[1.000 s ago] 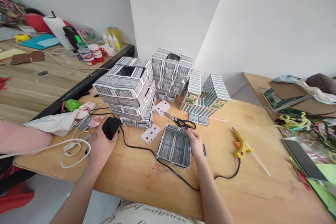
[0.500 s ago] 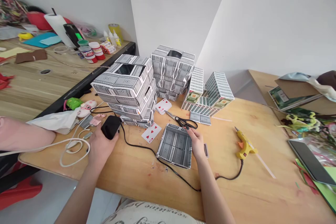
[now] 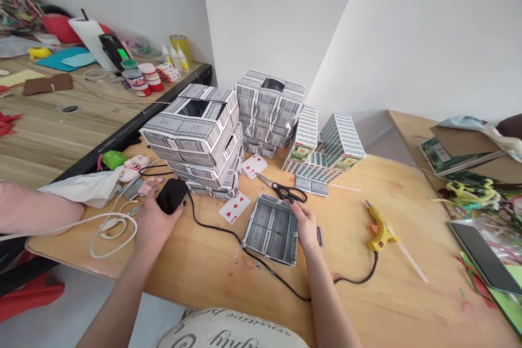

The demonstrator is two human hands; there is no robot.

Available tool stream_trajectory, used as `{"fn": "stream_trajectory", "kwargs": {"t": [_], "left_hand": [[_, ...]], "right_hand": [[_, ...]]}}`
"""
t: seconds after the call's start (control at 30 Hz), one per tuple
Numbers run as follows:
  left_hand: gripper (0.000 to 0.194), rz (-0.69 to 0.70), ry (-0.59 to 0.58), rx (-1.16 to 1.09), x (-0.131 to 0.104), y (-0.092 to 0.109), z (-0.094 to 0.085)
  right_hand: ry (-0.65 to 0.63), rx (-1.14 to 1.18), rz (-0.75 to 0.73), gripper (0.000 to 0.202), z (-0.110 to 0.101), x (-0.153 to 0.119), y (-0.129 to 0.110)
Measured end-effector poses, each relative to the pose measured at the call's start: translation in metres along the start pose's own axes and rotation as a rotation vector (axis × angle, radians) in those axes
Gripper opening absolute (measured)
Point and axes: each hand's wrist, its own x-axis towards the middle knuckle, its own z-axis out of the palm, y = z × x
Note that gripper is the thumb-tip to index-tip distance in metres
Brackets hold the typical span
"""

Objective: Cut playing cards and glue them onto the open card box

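At the left of the table, my left hand (image 3: 154, 225) is wrapped round a black rectangular device (image 3: 172, 196). An open square tray made of playing cards (image 3: 271, 228) lies near the table's middle, its inside facing up. My right hand (image 3: 305, 223) grips its right edge, thumb and fingers closed on the wall. Just behind the tray are black-handled scissors (image 3: 287, 191) with the blades pointing left. Two heart cards (image 3: 234, 207) lie face up to the left of the tray and scissors. A card (image 3: 320, 236) shows beside my right wrist.
Card-built stacks (image 3: 191, 130) stand at the back left, with a green-striped card structure (image 3: 326, 144) to their right. A yellow glue gun (image 3: 381, 231) lies on the right. Black cable (image 3: 216, 227) crosses the table beside the tray; white cable (image 3: 134, 231) loops at left.
The view has shifted slightly. Both hands keep their holds, and the tray and device stay in almost the same places.
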Motion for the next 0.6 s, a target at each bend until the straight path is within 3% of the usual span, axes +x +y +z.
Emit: {"fn": "stream_trajectory", "kwargs": {"t": [0.3, 0.47, 0.6], "left_hand": [[0.083, -0.011, -0.049, 0.078, 0.013, 0.003, -0.001], [0.077, 0.064, -0.025, 0.112, 0.009, 0.000, -0.001], [0.077, 0.049, -0.011, 0.111, 0.005, 0.001, 0.000]], "right_hand": [[0.023, -0.028, 0.008, 0.034, 0.000, 0.001, 0.001], [0.030, -0.042, 0.006, 0.034, 0.001, 0.001, -0.001], [0.034, -0.035, 0.011, 0.034, 0.001, 0.000, 0.000]]}}
